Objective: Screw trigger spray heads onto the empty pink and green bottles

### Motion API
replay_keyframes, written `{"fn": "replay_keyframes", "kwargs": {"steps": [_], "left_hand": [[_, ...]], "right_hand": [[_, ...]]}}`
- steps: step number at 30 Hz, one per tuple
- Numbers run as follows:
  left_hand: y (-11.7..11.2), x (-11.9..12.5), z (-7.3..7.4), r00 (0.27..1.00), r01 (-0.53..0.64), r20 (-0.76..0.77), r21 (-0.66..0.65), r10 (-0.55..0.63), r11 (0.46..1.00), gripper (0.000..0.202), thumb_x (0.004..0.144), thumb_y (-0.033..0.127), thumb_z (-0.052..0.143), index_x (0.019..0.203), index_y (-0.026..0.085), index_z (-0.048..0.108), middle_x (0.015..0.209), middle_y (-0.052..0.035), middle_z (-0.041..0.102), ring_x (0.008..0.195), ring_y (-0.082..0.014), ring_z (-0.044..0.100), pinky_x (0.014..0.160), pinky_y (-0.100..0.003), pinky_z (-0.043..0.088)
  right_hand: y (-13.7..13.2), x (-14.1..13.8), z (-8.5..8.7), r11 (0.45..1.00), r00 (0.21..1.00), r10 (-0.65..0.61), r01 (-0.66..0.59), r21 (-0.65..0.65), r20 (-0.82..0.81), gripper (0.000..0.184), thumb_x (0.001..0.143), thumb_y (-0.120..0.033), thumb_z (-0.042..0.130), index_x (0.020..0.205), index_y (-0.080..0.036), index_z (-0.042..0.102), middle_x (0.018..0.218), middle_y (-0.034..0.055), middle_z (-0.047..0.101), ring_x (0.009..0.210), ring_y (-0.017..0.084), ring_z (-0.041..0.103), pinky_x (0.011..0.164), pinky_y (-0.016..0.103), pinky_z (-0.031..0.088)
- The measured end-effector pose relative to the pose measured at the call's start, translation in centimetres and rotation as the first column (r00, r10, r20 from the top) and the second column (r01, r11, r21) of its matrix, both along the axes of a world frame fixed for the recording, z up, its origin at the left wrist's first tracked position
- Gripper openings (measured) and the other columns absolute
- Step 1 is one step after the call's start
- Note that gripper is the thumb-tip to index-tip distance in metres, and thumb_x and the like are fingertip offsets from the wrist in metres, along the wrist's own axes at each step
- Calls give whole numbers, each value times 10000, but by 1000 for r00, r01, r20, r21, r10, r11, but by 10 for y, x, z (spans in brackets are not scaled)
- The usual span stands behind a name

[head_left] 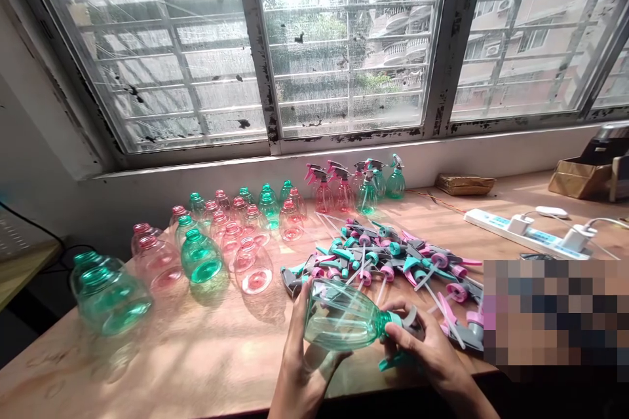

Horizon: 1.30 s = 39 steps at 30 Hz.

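Observation:
Over the front edge of the table, my left hand point(309, 353) grips the base end of a clear green spray bottle point(341, 321), which lies on its side with the neck to the right. My right hand point(417, 337) is closed around the grey and teal trigger spray head point(393, 321) at the bottle's neck. The head sits against the neck; whether it is screwed tight I cannot tell. Just beyond the bottle lies a heap of loose trigger spray heads point(368, 252) in pink, teal and grey, with thin dip tubes sticking out.
Several open green and pink bottles point(201, 258) stand on the left of the wooden table point(206, 360). Bottles with spray heads fitted point(344, 193) stand by the window wall. At right are a white power strip point(528, 234), a brown packet point(464, 184) and a cardboard box point(572, 177). One right-hand patch is pixelated.

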<state>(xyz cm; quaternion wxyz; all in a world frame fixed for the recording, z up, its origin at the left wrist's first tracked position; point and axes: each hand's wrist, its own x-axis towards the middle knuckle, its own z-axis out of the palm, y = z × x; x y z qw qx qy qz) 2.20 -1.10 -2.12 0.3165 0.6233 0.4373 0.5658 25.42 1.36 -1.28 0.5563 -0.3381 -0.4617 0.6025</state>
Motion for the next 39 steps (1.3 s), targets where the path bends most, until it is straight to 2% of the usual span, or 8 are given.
{"fn": "replay_keyframes", "kwargs": {"steps": [4, 9, 16, 23, 30, 33, 36, 39], "left_hand": [[-2, 2, 6, 1000, -13, 26, -44, 14, 999, 980, 826, 547, 866, 1647, 396, 352, 1711, -70, 408, 1579, -424, 356, 1319, -609, 244], [0, 0, 8, 1000, 5, 12, -38, -4, 999, 920, 865, 538, 836, 1640, 430, 352, 1711, -64, 400, 1559, -432, 386, 1290, -630, 305], [0, -1, 6, 999, 12, -33, 35, -11, 999, 764, 981, 546, 692, 1646, 444, 331, 1742, -44, 354, 1598, -408, 319, 1308, -634, 252], [-3, 0, 5, 1000, 9, 11, -24, -8, 1000, 1002, 835, 579, 845, 1661, 420, 300, 1741, -79, 342, 1567, -442, 368, 1282, -627, 324], [-5, 0, 4, 999, -31, 8, -17, 31, 999, 995, 815, 528, 883, 1641, 437, 336, 1685, -71, 424, 1557, -432, 393, 1278, -623, 338], [-3, 0, 5, 1000, -14, -23, 22, 14, 1000, 931, 868, 513, 839, 1646, 426, 335, 1736, -64, 354, 1557, -431, 393, 1262, -612, 378], [-2, 1, 5, 1000, -9, -20, 56, 10, 998, 799, 960, 497, 733, 1649, 409, 339, 1737, -72, 355, 1555, -413, 403, 1257, -595, 395], [-2, 2, 6, 1000, -24, -15, 71, 26, 997, 772, 965, 490, 723, 1641, 397, 362, 1726, -78, 366, 1544, -411, 420, 1260, -595, 392]], "right_hand": [[-1, 0, 0, 1000, 1000, 19, -20, 13, 22, 458, 766, -550, 934, 986, -213, 715, 577, -17, 768, 531, 169, 712, 558, 263, 588], [-1, 0, 1, 1000, 1000, 28, -28, 1, -10, 446, 763, -529, 943, 983, -209, 723, 613, -25, 761, 545, 161, 708, 551, 259, 596], [1, 1, -2, 1000, 999, 26, -26, -2, -43, 449, 765, -525, 942, 975, -195, 721, 664, -8, 782, 538, 153, 707, 554, 267, 605], [-1, 2, 0, 999, 998, 52, -52, 6, -26, 433, 777, -512, 936, 992, -208, 716, 643, -20, 774, 557, 161, 725, 565, 254, 591], [-1, 2, 1, 999, 998, 49, -48, 16, -26, 436, 770, -518, 932, 988, -202, 725, 656, -6, 778, 526, 170, 714, 549, 273, 594], [0, 2, 0, 999, 998, 44, -44, 2, -37, 453, 753, -532, 939, 976, -202, 723, 641, -8, 767, 529, 180, 714, 542, 286, 600], [0, 2, 0, 999, 999, 44, -44, -6, -32, 463, 749, -543, 940, 977, -202, 723, 650, -2, 775, 538, 182, 719, 549, 287, 606], [-1, 3, 1, 999, 999, 43, -44, -3, -25, 444, 762, -531, 937, 980, -209, 723, 657, -9, 779, 534, 166, 718, 555, 269, 602]]}}
